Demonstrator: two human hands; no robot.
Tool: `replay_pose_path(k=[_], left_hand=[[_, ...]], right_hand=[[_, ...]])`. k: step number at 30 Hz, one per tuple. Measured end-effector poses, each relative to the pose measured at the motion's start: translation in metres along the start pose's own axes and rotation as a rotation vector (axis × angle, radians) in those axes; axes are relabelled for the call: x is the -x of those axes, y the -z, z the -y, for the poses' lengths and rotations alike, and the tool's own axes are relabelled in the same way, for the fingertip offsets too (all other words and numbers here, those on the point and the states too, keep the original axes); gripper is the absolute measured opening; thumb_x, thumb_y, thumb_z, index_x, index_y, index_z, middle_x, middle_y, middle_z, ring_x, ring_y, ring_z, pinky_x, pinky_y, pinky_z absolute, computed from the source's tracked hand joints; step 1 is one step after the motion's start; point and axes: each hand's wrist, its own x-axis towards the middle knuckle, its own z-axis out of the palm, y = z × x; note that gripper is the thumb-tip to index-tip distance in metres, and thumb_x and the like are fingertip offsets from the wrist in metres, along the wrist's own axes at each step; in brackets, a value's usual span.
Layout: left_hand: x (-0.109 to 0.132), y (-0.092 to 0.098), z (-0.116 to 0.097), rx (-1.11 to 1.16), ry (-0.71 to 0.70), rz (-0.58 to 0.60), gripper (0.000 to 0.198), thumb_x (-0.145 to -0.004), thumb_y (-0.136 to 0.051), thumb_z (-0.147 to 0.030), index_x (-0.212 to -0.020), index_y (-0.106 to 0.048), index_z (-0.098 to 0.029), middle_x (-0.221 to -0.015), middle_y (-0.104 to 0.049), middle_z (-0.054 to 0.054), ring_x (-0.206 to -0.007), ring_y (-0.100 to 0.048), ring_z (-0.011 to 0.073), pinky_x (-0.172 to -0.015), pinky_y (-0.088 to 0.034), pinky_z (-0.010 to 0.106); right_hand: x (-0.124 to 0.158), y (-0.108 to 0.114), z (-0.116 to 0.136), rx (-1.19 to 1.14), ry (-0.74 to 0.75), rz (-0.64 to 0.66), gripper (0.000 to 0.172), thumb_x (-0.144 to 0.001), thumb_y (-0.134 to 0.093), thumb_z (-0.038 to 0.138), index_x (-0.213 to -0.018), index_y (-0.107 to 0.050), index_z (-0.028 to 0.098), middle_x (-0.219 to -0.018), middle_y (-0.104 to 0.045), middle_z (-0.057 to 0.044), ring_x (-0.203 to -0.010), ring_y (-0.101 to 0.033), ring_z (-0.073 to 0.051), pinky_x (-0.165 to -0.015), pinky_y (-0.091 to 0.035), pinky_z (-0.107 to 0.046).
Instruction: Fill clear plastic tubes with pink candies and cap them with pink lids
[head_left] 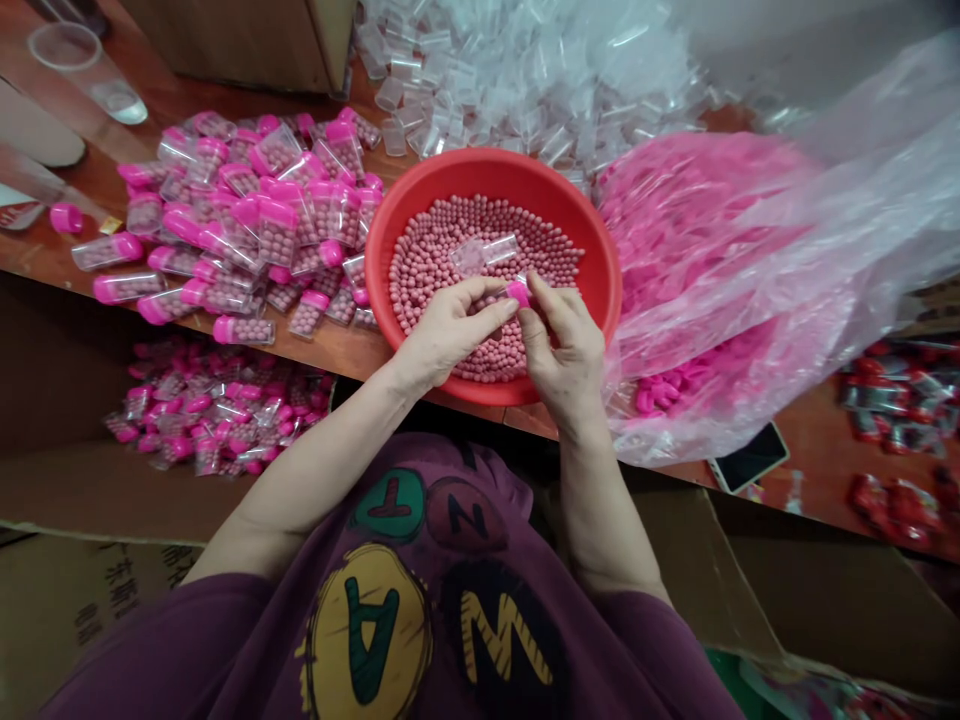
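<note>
Over the red basin (pixel 386 290) my two hands meet around one small clear container with a pink cap (pixel 517 292). Its body is mostly covered by the fingers of my left hand (pixel 450 325), which are closed round it. The thumb and forefinger of my right hand (pixel 566 345) pinch at the cap end. Small pink balls (pixel 442 235) fill the basin's bottom. On top of them, just beyond my fingers, lie clear plastic containers (pixel 499 249) without caps.
Left of the basin is a pile of filled, pink-capped containers (pixel 259 215); more (pixel 217 415) lie in a carton below. Clear containers (pixel 480 80) heap behind. At right are a bag of pink caps (pixel 690 270), a phone (pixel 750 458) and red items (pixel 896 505).
</note>
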Motion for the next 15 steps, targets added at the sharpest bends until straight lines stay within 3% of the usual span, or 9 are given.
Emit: replay_pose_path(k=[3, 8, 15], left_hand=[[0.001, 0.0, -0.001, -0.043, -0.009, -0.012, 0.012, -0.089, -0.087, -0.023, -0.096, -0.079, -0.017, -0.08, -0.066, -0.001, -0.069, -0.056, 0.0087, -0.068, -0.051, 0.023], [0.006, -0.002, -0.003, -0.126, -0.022, -0.023, 0.01, -0.091, -0.083, -0.024, -0.096, -0.078, -0.017, -0.082, -0.067, 0.0, -0.073, -0.057, 0.0106, -0.07, -0.05, 0.024], [0.01, -0.003, 0.002, -0.377, -0.189, -0.088, 0.004, -0.092, -0.078, -0.015, -0.094, -0.076, -0.018, -0.088, -0.072, 0.001, -0.082, -0.061, 0.0127, -0.08, -0.051, 0.024]], right_hand=[[0.003, -0.005, 0.005, -0.11, -0.056, -0.064, 0.037, -0.11, -0.06, 0.041, -0.142, -0.076, 0.032, -0.125, -0.078, -0.008, -0.115, -0.075, -0.025, -0.106, -0.065, -0.05], [0.008, -0.005, 0.011, -0.121, -0.096, -0.038, 0.037, -0.111, -0.057, 0.041, -0.142, -0.077, 0.033, -0.121, -0.075, -0.008, -0.108, -0.074, -0.024, -0.101, -0.067, -0.049], [0.008, -0.003, 0.005, -0.112, -0.071, 0.025, 0.037, -0.111, -0.056, 0.043, -0.139, -0.078, 0.032, -0.115, -0.075, -0.008, -0.109, -0.072, -0.025, -0.102, -0.065, -0.049]])
